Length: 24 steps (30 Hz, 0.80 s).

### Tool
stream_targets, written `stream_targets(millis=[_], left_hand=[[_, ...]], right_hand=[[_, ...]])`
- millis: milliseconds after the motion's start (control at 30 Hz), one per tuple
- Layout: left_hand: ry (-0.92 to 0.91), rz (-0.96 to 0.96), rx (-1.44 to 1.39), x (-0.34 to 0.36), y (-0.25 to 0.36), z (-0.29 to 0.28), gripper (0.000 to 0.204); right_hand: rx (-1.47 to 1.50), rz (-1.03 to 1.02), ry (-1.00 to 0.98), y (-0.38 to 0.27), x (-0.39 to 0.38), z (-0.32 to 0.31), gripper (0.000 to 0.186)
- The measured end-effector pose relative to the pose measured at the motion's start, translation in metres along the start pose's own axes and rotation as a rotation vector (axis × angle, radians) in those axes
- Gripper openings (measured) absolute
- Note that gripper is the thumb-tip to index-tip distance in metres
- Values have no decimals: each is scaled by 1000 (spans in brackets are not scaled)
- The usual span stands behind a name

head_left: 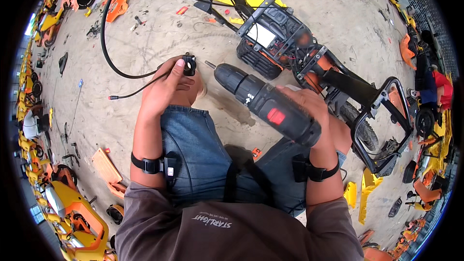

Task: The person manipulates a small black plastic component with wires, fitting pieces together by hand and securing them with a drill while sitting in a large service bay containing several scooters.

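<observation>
My right hand (311,106) grips a black cordless drill (266,101) with a red patch on its body. The drill's bit (210,64) points up and left, toward my left hand (166,84), a small gap away. Between the fingers of that hand is a small black ring-shaped clamp part (190,65). A thick black cable (102,34) loops up from near the left hand to the top. From the same hand a thinner lead hangs left, ending in a small connector (113,97). How the cables join the clamp part is hidden by my fingers.
A stripped scooter frame (333,75) with exposed wiring and wheels stands just right of my knees. Orange and yellow panels (117,7) lie scattered on the concrete floor. Rows of yellow and orange scooters (77,212) line the left. Another person in red (440,89) is at the far right.
</observation>
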<state>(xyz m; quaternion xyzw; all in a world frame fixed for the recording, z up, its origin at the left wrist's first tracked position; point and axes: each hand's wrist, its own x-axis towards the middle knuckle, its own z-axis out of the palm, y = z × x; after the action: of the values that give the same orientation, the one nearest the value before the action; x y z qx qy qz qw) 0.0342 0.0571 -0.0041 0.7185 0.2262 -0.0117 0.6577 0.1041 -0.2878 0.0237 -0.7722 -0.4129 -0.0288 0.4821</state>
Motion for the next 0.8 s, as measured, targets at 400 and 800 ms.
stream_targets(millis=[400, 800], left_hand=[[-10, 78, 97, -1, -5, 3, 49], [-49, -67, -176, 1, 5, 14, 67]], right_hand=[[-17, 9, 3, -3, -13, -9, 61], [118, 72, -45, -6, -7, 12, 66]])
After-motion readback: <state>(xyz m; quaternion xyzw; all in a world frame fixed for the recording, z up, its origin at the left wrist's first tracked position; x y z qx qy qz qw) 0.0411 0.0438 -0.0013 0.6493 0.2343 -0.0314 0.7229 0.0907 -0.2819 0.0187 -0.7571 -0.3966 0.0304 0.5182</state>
